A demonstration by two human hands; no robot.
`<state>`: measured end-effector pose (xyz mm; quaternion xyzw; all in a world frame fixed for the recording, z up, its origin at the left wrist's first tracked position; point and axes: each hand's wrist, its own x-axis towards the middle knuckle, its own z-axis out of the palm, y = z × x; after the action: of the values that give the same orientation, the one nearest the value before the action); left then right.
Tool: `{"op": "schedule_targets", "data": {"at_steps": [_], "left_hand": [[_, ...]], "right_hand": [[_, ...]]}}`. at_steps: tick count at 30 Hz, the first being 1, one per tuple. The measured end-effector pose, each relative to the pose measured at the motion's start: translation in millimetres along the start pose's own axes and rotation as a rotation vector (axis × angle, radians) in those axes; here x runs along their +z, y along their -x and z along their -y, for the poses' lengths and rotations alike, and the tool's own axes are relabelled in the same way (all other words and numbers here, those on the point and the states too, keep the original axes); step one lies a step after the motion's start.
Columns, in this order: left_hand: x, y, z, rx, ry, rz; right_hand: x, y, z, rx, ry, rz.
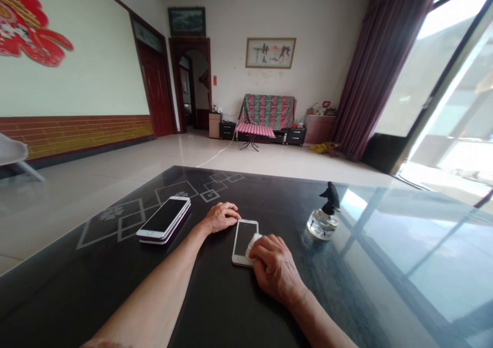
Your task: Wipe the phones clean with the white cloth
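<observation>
A white-framed smartphone [242, 240] with a dark screen lies face up on the glossy black table [215, 296]. At its upper left corner rest the fingertips of my left hand [221, 217], which lies palm down with the fingers loosely stretched out. My right hand [278, 267] is closed around a white wad of tissue or cloth [252, 243], pressed against the right side of the phone's screen. Most of the wad is hidden under my fingers.
A stack of smartphones [165, 218] lies to the left. On the right stands a clear spray bottle [323, 222] with a black trigger head. Beyond the table's far edge are a tiled floor, a small table with a striped cloth [254, 129] and a white cable [219, 154].
</observation>
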<state>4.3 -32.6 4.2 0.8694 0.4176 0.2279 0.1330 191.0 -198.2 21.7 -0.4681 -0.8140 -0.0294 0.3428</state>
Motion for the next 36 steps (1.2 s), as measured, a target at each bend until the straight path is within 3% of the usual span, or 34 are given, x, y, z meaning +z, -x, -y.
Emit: {"op": "schedule_targets", "data": {"at_steps": [9, 15, 36], "left_hand": [[-1.3, -0.9, -3.2, -0.009, 0.012, -0.002], [-4.5, 0.2, -5.1, -0.023, 0.013, 0.004], [-6.1, 1.1, -7.3, -0.042, 0.019, 0.000]], "right_hand": [[-4.4, -1.6, 3.6, -0.078, -0.063, 0.111], [-3.0, -6.3, -0.4, -0.017, -0.049, 0.120], [1.3, -5.1, -6.3, -0.038, -0.082, 0.142]]}}
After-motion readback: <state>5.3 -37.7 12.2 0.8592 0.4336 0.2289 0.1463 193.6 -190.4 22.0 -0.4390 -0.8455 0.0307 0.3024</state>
